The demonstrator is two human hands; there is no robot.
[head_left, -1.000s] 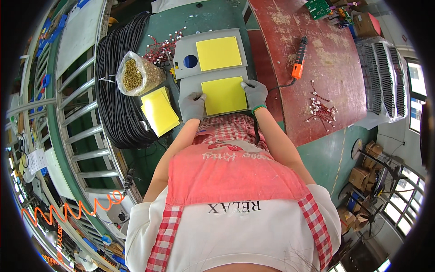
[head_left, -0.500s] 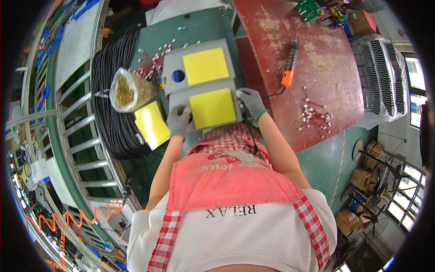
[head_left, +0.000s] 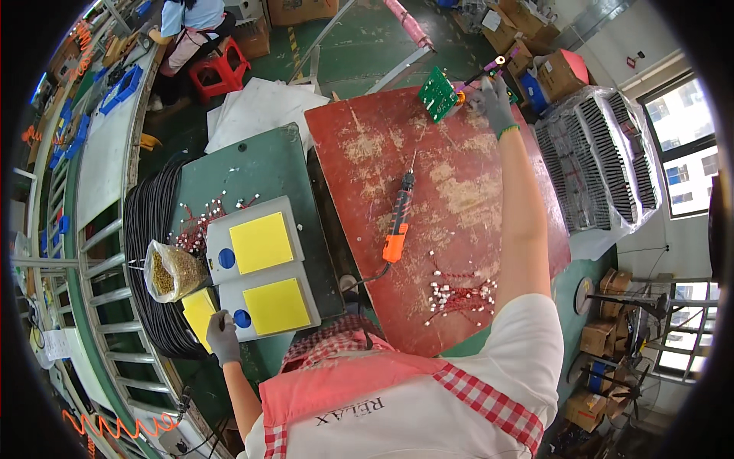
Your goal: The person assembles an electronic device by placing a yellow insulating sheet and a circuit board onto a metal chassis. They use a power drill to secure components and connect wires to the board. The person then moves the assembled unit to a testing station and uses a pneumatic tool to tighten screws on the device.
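My left hand, in a grey glove, is closed at the left corner of the nearer grey panel. What its fingers hold, if anything, is hidden. This panel bears a yellow sheet and a blue disc. A matching grey panel lies just beyond it. Stacked yellow sheets are beside my left fingers. My right arm stretches to the far end of the red table, where my gloved right hand is open, fingers apart, among electronic parts. Nearest it is a green circuit board, standing tilted.
An orange-and-black electric screwdriver lies on the red table, its cord running nearward. Red-and-white wire connectors lie nearby, more beyond the panels. A bag of brass-coloured screws stands by coiled black cable. Another person sits far left.
My right hand has left the near panel's right edge and reached to the table's far end. My left hand stays near the panel's left side; its blue disc now shows. The view has shifted right.
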